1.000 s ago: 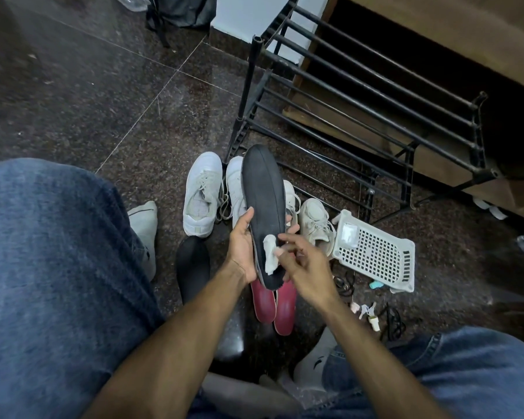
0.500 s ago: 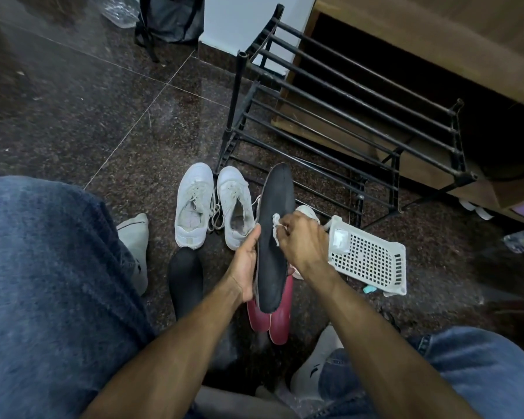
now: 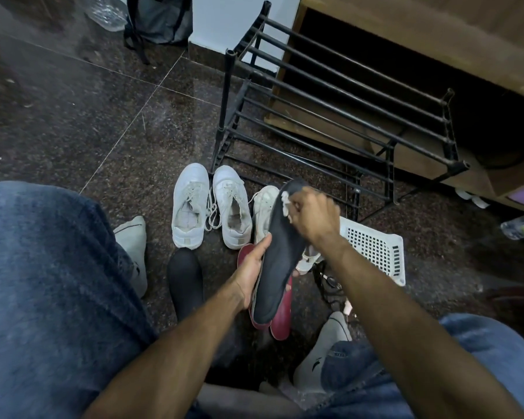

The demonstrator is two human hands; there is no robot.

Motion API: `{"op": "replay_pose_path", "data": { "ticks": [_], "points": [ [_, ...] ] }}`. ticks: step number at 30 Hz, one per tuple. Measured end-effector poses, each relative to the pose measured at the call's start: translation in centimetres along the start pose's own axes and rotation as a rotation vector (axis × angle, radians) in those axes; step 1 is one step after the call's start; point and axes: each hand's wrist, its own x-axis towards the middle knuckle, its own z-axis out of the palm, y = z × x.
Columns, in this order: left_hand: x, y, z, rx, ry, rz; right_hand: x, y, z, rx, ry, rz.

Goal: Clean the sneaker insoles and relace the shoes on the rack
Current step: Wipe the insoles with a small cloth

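Glossy speckled stone floor (image 3: 73, 116), black metal rack (image 3: 330, 95), matt insole (image 3: 280, 261).

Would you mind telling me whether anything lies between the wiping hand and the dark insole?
Only the white wipe: the right hand pinches it against the toe end of the dark insole, as cleaning requires. The left hand grips the insole's edge lower down, clear of the wiping. Nothing else visible intervenes.

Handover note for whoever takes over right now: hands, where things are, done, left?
Left hand grips the dark insole by its edge.
Right hand pinches a white wipe against the insole's toe end.
Second dark insole and two red insoles lie on the floor.
White sneakers stand before the bare rack.
Left: finish the insoles, refit, relace, rack the shoes.
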Motion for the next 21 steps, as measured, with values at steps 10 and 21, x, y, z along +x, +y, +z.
{"op": "replay_pose_path", "data": {
  "ticks": [10,21],
  "points": [
    [0.6,0.4,-1.1,-0.036,0.002,0.039,-5.6,-1.7,1.5,0.064,-0.183,-0.310],
    [-0.1,0.6,-0.9,0.106,-0.008,-0.030,0.2,1.7,0.7,0.039,-0.011,0.095]
  ]
}}
